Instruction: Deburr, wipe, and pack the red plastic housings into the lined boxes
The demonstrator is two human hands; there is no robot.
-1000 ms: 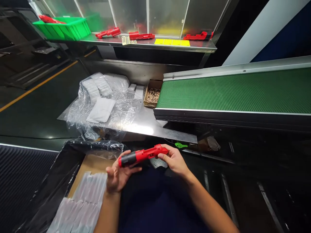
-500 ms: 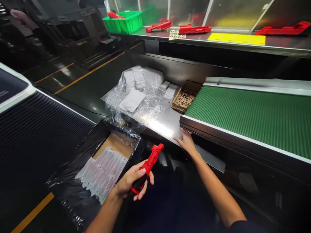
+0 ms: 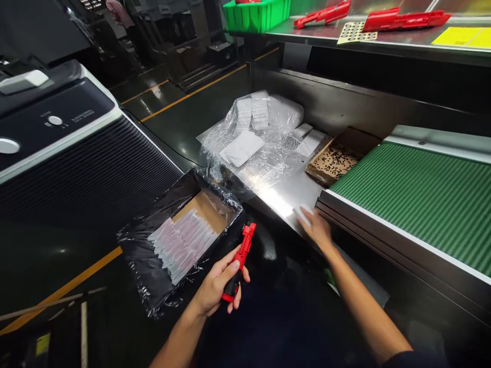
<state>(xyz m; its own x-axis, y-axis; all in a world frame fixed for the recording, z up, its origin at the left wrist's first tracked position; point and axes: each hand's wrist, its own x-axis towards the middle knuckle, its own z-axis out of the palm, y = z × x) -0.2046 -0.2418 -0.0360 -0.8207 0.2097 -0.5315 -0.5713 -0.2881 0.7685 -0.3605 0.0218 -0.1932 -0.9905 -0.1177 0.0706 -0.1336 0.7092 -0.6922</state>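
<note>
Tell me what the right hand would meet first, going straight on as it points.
The right hand, apparently holding a white piece, would probably meet clear plastic film on the metal tabletop first; depth is unclear, so the tabletop itself may come sooner.

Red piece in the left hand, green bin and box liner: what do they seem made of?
Red piece: probably moulded plastic, fairly smooth, judging by its even colour and crisp shaped edges; its black section could be plastic or rubber.
Green bin: likely glossy plastic, from its uniform bright colour.
Box liner: thin, shiny black plastic film, by its creases and highlights.
</note>
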